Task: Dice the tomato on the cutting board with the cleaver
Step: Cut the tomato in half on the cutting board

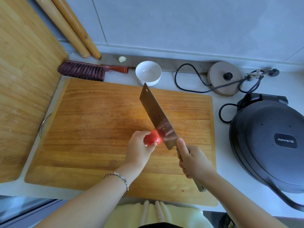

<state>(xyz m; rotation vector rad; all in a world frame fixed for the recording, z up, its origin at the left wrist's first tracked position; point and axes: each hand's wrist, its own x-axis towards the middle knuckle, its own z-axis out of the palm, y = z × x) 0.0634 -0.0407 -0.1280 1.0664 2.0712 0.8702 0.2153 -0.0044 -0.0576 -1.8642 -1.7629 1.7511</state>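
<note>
tomato (pixel 152 139): lower centre of frame, on cutting board (pixel 92 122), looks whole
left hand (pixel 139 145): curled round tomato from its left, pinning it
cleaver (pixel 158 117): blade at tomato's right side, long axis toward upper centre
right hand (pixel 192 160): clenched round cleaver handle, right of tomato
next: judged a first downward cut

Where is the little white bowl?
In the head view, the white bowl sits just behind the cutting board, between the brush on its left and the kettle base on its right.
</note>
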